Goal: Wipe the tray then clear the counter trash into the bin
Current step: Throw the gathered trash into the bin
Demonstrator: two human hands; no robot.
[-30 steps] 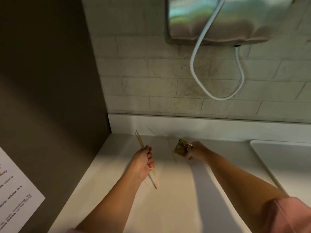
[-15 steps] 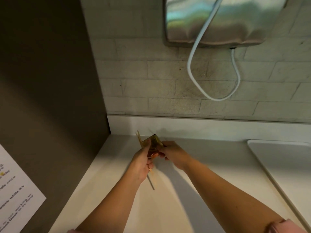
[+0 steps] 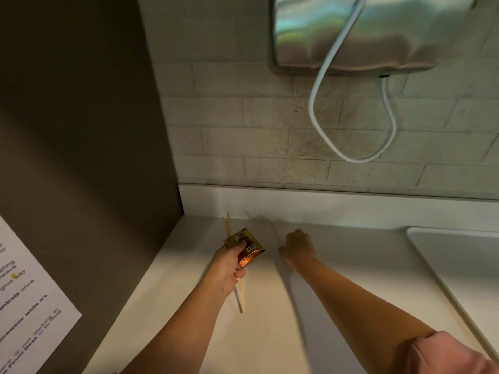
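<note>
Trash: we see the shiny gold and orange foil wrapper and the pair of thin wooden chopsticks together in the left hand. Its fingers curl round both, with the thumb on the wrapper.
Long axis: the chopsticks run from the back wall toward us, sticking out at both ends of the fist.
Right hand: it is just right of the wrapper and apart from it. The fingers bend down onto the white surface; we cannot tell if they pinch anything.
Tray: the white flat tray with a raised rim is well to the right, nearer the right hand.
Bin: not in view; we judge it is the next goal.
Above: a steel hand dryer with a white cable.
</note>
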